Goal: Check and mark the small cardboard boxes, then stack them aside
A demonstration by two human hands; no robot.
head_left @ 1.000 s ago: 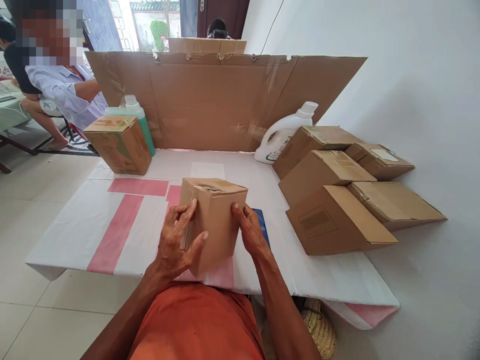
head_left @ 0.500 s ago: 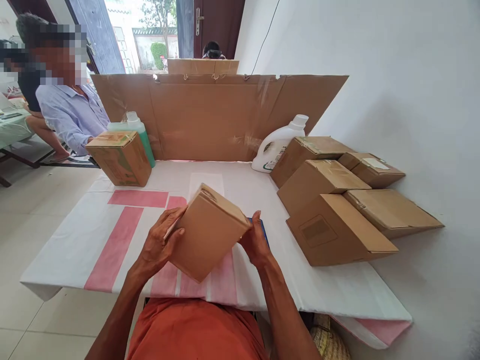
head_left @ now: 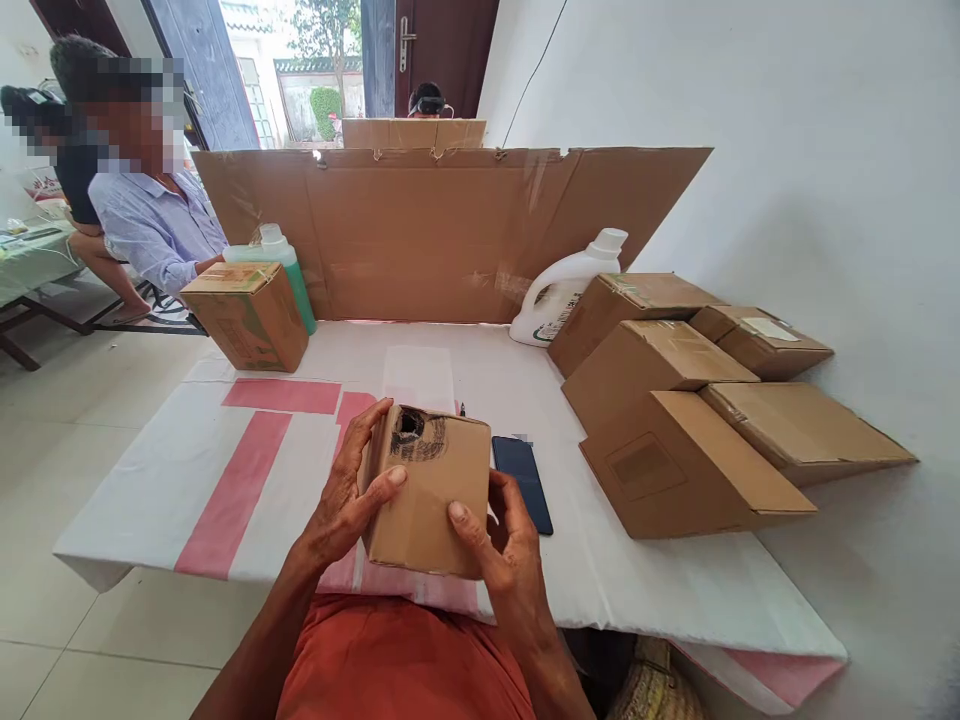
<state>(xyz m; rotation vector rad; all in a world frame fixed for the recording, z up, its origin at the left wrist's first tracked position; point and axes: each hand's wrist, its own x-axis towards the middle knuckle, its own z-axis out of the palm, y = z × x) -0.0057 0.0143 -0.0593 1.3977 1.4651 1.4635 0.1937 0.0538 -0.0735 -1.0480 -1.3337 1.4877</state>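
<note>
Between my two hands is a small cardboard box (head_left: 433, 500), tilted so one face points up at me. Near that face's upper left corner are a dark hole and black scribbled marks. My left hand (head_left: 352, 490) grips the left side, thumb on the face. On the right side, my right hand (head_left: 506, 540) holds the lower part with its thumb on the face as well; its other fingers are partly hidden behind the box. A dark phone (head_left: 523, 484) lies on the table just right of the box. A small black object pokes up behind the box's top edge.
Several cardboard boxes (head_left: 660, 350) stand at the right by a white jug (head_left: 568, 295). At the back left are another carton (head_left: 247, 325) and a green-liquid bottle (head_left: 300, 290). A cardboard panel (head_left: 420, 235) closes off the back of the cloth-covered table (head_left: 150, 480). A person (head_left: 154, 220) sits at left.
The box has been turned, bringing the face with the hole and black marks into view. My right hand has moved down along its right side, and the phone is more exposed.
</note>
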